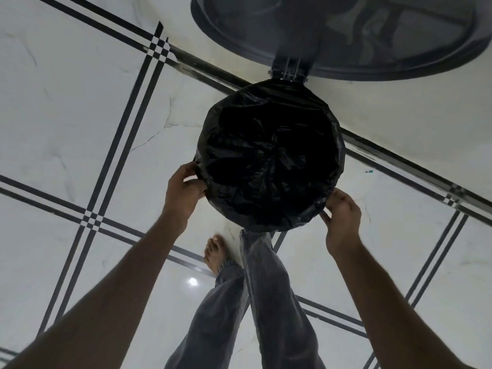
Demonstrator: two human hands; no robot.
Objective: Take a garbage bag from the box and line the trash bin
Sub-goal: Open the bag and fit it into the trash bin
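A black garbage bag [269, 161] sits inside a round trash bin, its edge folded over the whole rim so the bin's body is hidden. The bin's dark lid [346, 30] stands open behind it on a hinge [287, 70]. My left hand [183, 190] pinches the bag's folded edge at the rim's near left. My right hand [342, 219] presses the bag's edge at the rim's near right. The garbage bag box is out of view.
The bin stands on a glossy white tiled floor [80, 115] with black double stripes, close to a pale wall [399, 115] behind it. My legs in grey jeans [266, 288] and a bare foot [215, 251] are just in front of the bin.
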